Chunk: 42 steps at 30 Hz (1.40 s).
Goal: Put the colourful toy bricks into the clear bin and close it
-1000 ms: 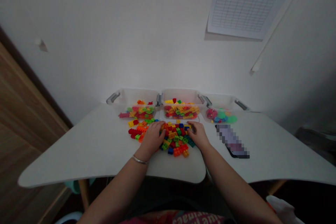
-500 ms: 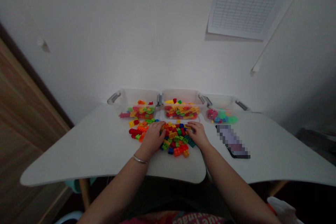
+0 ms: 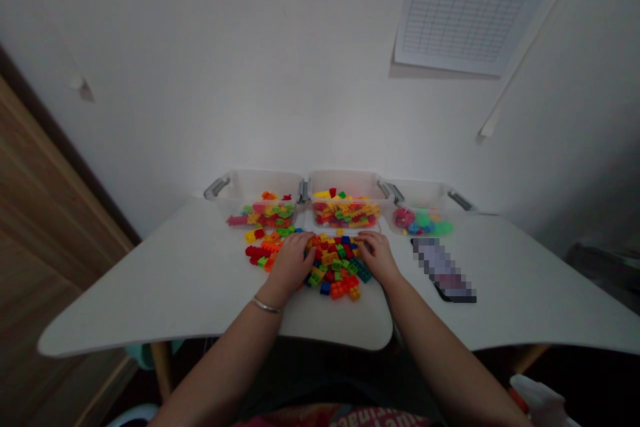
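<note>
A loose pile of coloured toy building blocks (image 3: 330, 258) lies on the white table in front of me. My left hand (image 3: 293, 260), with a silver bangle at its wrist, rests over the left part of the pile, fingers stretched forward and thumb apart. At the pile's right edge is my right hand (image 3: 379, 258), its fingers slightly bent and apart, touching or just beside the blocks. Neither hand visibly holds a block. More red and orange blocks (image 3: 259, 253) spread out left of my left hand, which hides some of them.
Behind the pile stand a left clear bin (image 3: 265, 180) and a middle clear bin (image 3: 345, 181), both holding blocks. A right clear bin (image 3: 425, 192) contains other colourful pieces. A phone (image 3: 445, 272) lies on the table (image 3: 165, 293) to the right. The wall rises behind.
My right hand has shifted very slightly at the edge of the pile. My left hand and the blocks look the same.
</note>
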Each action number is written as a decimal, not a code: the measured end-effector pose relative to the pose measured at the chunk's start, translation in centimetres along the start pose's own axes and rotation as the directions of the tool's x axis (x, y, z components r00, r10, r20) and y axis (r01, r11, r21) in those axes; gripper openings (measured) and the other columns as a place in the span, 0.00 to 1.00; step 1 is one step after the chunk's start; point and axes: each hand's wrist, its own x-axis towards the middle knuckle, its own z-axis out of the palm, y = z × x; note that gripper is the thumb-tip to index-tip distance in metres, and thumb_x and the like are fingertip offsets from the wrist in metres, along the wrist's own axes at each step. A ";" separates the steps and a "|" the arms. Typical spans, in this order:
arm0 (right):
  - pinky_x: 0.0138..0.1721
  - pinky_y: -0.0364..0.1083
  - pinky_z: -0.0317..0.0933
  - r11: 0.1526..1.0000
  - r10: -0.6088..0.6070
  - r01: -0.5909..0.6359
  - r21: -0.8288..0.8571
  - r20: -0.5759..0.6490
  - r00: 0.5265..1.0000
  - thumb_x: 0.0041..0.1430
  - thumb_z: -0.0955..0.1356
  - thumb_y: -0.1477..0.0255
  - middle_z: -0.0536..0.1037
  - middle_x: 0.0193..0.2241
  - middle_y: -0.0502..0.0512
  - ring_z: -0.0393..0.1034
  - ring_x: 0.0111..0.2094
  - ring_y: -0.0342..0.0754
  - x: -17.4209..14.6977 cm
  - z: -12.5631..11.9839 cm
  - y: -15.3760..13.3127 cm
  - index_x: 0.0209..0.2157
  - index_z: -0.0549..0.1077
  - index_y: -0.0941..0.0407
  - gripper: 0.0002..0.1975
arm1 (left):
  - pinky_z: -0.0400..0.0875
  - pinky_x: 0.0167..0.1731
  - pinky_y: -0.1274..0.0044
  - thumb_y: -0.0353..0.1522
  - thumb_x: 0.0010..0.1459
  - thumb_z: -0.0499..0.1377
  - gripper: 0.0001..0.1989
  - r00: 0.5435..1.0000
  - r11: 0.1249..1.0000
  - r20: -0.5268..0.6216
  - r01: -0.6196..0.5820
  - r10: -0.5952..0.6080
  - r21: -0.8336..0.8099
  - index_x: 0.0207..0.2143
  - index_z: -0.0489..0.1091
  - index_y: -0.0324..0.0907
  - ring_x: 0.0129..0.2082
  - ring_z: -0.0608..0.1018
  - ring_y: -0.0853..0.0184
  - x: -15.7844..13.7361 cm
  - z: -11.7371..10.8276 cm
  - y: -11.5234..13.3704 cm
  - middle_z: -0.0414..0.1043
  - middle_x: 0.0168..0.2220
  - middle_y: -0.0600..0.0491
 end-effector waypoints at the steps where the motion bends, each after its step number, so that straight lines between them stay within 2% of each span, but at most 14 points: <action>1: 0.54 0.58 0.61 1.000 -0.006 0.006 -0.016 -0.010 1.000 0.58 0.65 0.71 0.79 0.43 0.59 0.69 0.49 0.56 -0.1 -0.2 0.1 0.37 0.80 0.53 0.11 | 0.68 0.57 0.62 0.30 0.62 0.54 0.16 1.000 1.000 0.002 0.003 -0.003 -0.001 0.51 0.70 0.40 0.54 0.73 0.57 0.0 0.0 0.0 0.74 0.51 0.45; 7: 0.55 0.60 0.60 0.989 -0.028 0.025 -0.147 -0.023 0.999 0.58 0.64 0.73 0.78 0.45 0.61 0.67 0.50 0.57 -0.4 -1.5 0.3 0.36 0.81 0.53 0.12 | 0.68 0.57 0.61 0.31 0.62 0.54 0.15 1.000 1.000 -0.002 -0.001 0.001 -0.003 0.51 0.70 0.41 0.53 0.74 0.57 0.0 0.0 0.0 0.74 0.51 0.45; 10: 0.53 0.59 0.61 0.975 -0.016 0.005 -0.222 -0.048 0.999 0.59 0.64 0.73 0.78 0.43 0.61 0.68 0.48 0.58 -0.3 -2.0 0.3 0.34 0.80 0.54 0.12 | 0.68 0.57 0.61 0.31 0.62 0.54 0.16 1.000 1.000 -0.008 -0.005 0.005 -0.001 0.51 0.70 0.41 0.53 0.73 0.57 0.0 0.0 0.0 0.74 0.51 0.46; 14: 0.50 0.58 0.63 0.965 0.006 -0.021 -0.263 -0.058 0.998 0.58 0.66 0.71 0.78 0.41 0.61 0.68 0.45 0.58 -0.4 -2.0 0.2 0.36 0.79 0.53 0.10 | 0.68 0.57 0.62 0.31 0.63 0.54 0.15 1.000 1.000 -0.011 -0.001 0.001 0.006 0.51 0.70 0.42 0.54 0.73 0.57 -0.1 0.1 0.0 0.74 0.51 0.46; 19: 0.48 0.57 0.65 0.966 0.057 -0.066 -0.249 -0.043 0.997 0.55 0.68 0.70 0.76 0.41 0.62 0.68 0.44 0.59 -0.5 -1.4 0.1 0.37 0.78 0.54 0.09 | 0.68 0.57 0.62 0.31 0.63 0.54 0.15 1.000 1.000 0.007 0.001 -0.002 0.014 0.51 0.70 0.40 0.54 0.73 0.57 0.0 0.0 0.0 0.74 0.51 0.45; 24: 0.49 0.56 0.66 0.984 0.078 -0.089 -0.155 -0.073 0.994 0.55 0.66 0.70 0.73 0.39 0.60 0.69 0.44 0.57 -0.4 -1.2 0.1 0.33 0.76 0.54 0.06 | 0.68 0.57 0.62 0.31 0.63 0.53 0.15 1.000 1.000 0.011 -0.009 0.009 0.010 0.51 0.70 0.41 0.54 0.73 0.57 0.0 -0.1 0.1 0.74 0.51 0.45; 27: 0.48 0.54 0.66 0.989 0.125 -0.128 -0.071 -0.050 0.991 0.58 0.62 0.73 0.74 0.38 0.60 0.71 0.42 0.54 -0.4 -1.6 0.5 0.32 0.77 0.55 0.11 | 0.67 0.58 0.63 0.31 0.63 0.53 0.15 1.000 1.000 0.017 -0.003 0.003 0.015 0.51 0.70 0.40 0.54 0.73 0.57 0.0 -0.1 0.1 0.74 0.52 0.45; 30: 0.46 0.52 0.67 0.987 0.162 -0.161 -0.018 0.028 0.986 0.57 0.61 0.75 0.76 0.38 0.58 0.72 0.39 0.51 -0.5 -2.1 1.4 0.37 0.78 0.55 0.15 | 0.67 0.58 0.63 0.30 0.63 0.54 0.15 1.000 1.000 0.025 0.005 -0.005 0.018 0.52 0.70 0.38 0.54 0.73 0.57 0.0 -0.2 0.1 0.74 0.52 0.44; 35: 0.45 0.51 0.66 0.989 0.149 -0.145 -0.038 0.170 0.974 0.55 0.65 0.74 0.78 0.38 0.59 0.72 0.38 0.51 -0.4 -2.6 2.3 0.44 0.78 0.58 0.16 | 0.67 0.58 0.63 0.30 0.63 0.54 0.15 1.000 1.000 0.020 0.001 -0.001 0.018 0.52 0.70 0.39 0.53 0.73 0.58 0.0 -0.1 0.1 0.74 0.51 0.45; 40: 0.47 0.53 0.64 0.990 0.124 -0.110 -0.086 0.175 0.977 0.53 0.68 0.73 0.79 0.39 0.59 0.72 0.40 0.53 -0.1 -2.4 2.0 0.42 0.79 0.57 0.14 | 0.66 0.59 0.64 0.30 0.64 0.54 0.16 1.000 1.000 0.029 0.002 -0.003 0.022 0.52 0.70 0.37 0.54 0.72 0.58 0.0 -0.1 0.1 0.74 0.52 0.45; 42: 0.46 0.53 0.64 0.989 0.132 -0.119 -0.083 0.160 0.978 0.53 0.68 0.72 0.79 0.37 0.59 0.71 0.38 0.53 -0.1 -2.3 1.9 0.40 0.79 0.57 0.13 | 0.66 0.59 0.64 0.30 0.64 0.54 0.16 0.999 1.000 0.034 0.004 -0.005 0.021 0.52 0.70 0.37 0.54 0.72 0.57 0.0 -0.1 0.2 0.74 0.52 0.44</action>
